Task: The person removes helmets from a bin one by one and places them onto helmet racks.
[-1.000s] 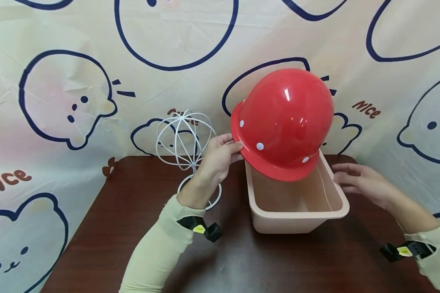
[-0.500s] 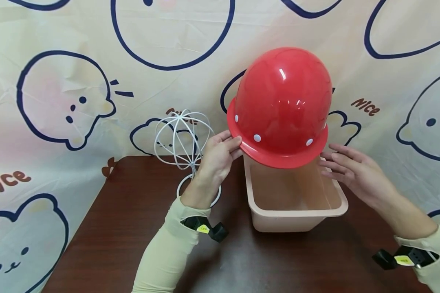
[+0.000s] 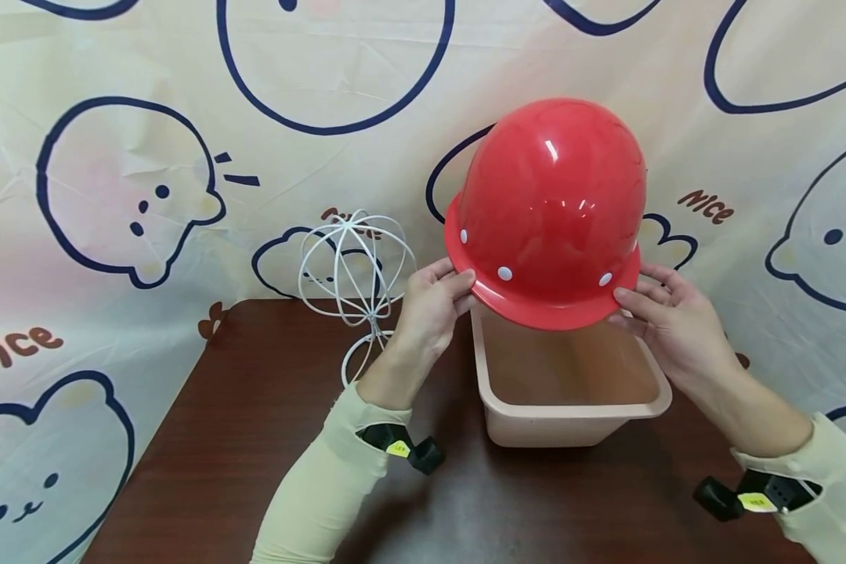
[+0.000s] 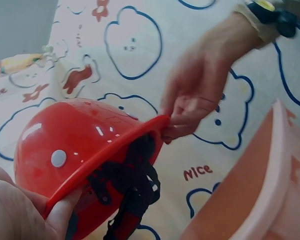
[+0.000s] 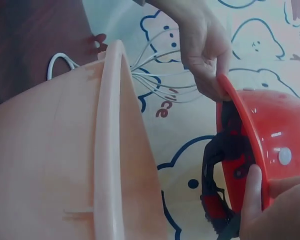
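A glossy red hard hat (image 3: 557,211) with white round studs is held up over the back of a pale pink bin (image 3: 574,427). My left hand (image 3: 433,305) pinches the left side of its brim, thumb on top. On the opposite side my right hand (image 3: 670,317) grips the brim between thumb and fingers. In the left wrist view, the dark inner harness (image 4: 135,185) shows beneath the shell. The right wrist view also shows this black strap (image 5: 215,165) hanging from the hat, apart from the bin's rim.
A white wire stand (image 3: 356,274) with a round cage top stands left of the bin, close behind my left forearm. The brown table (image 3: 254,439) ends at a cloth backdrop (image 3: 183,47) printed with cartoon bears.
The hard hat has risen and tipped more level above the bin. My right hand has moved from beside the bin's right rim up to the brim and taken hold of it.
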A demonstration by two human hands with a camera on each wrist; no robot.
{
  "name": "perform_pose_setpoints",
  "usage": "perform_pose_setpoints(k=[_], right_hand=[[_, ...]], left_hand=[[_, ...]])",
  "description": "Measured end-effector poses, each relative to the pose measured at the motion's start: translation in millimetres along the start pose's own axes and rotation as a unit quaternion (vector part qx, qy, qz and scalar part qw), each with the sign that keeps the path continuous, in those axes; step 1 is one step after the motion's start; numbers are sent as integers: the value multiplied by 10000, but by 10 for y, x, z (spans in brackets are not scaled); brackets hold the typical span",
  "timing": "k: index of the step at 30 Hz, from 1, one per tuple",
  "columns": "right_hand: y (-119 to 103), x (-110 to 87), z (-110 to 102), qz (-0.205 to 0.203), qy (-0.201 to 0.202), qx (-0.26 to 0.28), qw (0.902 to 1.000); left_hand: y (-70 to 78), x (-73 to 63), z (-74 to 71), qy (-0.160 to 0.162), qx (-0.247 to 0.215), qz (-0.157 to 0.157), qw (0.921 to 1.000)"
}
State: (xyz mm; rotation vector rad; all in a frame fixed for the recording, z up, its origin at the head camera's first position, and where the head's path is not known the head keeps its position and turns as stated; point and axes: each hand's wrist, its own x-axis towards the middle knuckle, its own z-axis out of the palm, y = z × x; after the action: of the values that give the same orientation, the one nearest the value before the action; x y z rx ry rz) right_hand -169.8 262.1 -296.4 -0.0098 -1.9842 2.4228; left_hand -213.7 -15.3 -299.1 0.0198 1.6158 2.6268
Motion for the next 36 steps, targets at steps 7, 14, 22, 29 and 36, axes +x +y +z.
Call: perform_pose_setpoints(k=[7,14,22,29,36], right_hand=[[-32,8,34,76,217,-315,9992],[-108,41,73,46,22,-577,9983],[-256,61,145,48,-210,-602,9980],[-369,82,297,105,-110,-1011,9948],[-466,107,509,250,-87,-1276,9915]], left_hand=[[82,-54,-52,-279,860,-137,9958],[240,-82,-92,-455,1431,-178,9885],[473,-169,-105,-560,1779,-335,9819],[684,-197,-135,-603,1745,-442,9818],[908,-241,-237,-596,1987,-610,9764]])
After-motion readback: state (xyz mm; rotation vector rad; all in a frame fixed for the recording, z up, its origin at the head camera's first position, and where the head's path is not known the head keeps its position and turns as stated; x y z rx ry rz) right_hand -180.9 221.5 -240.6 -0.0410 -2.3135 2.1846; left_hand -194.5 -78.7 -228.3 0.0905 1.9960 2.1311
